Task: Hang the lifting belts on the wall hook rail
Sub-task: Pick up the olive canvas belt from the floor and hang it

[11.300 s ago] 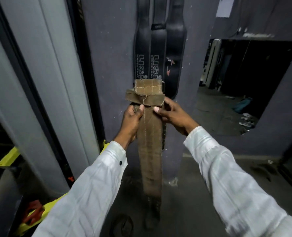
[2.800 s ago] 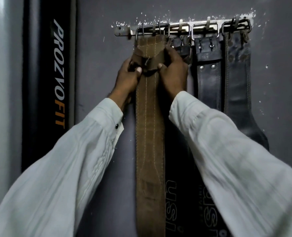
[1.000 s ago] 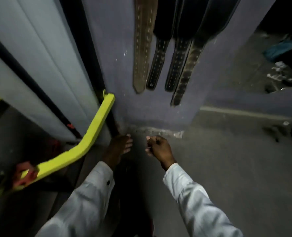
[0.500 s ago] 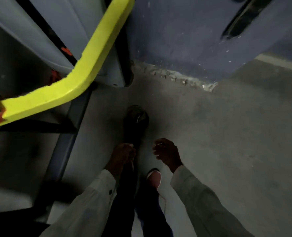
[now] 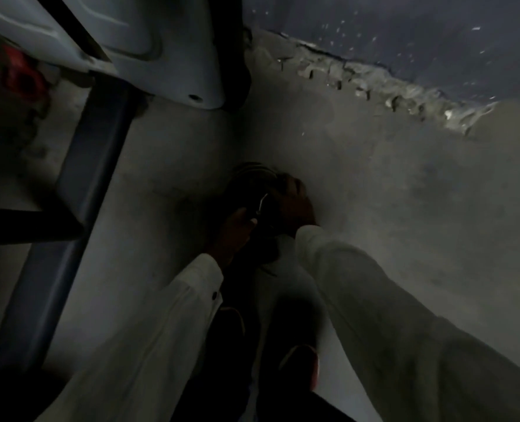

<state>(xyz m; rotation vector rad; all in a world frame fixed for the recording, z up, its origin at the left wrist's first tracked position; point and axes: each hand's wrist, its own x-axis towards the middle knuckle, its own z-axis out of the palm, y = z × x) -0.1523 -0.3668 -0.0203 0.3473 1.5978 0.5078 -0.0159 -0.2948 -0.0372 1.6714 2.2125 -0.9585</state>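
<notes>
A rolled dark lifting belt (image 5: pixel 252 178) lies on the floor (image 5: pixel 404 208), at twelve o'clock from the shoes (image 5: pixel 301 367). The right hand (image 5: pixel 293 205) curls over its coil. The left hand (image 5: pixel 235 228) touches by the buckle (image 5: pixel 263 202), its grip too dark to tell.

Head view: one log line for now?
dark coiled belt: on grey floor | left hand: gripping it | right hand: curled over it
</notes>
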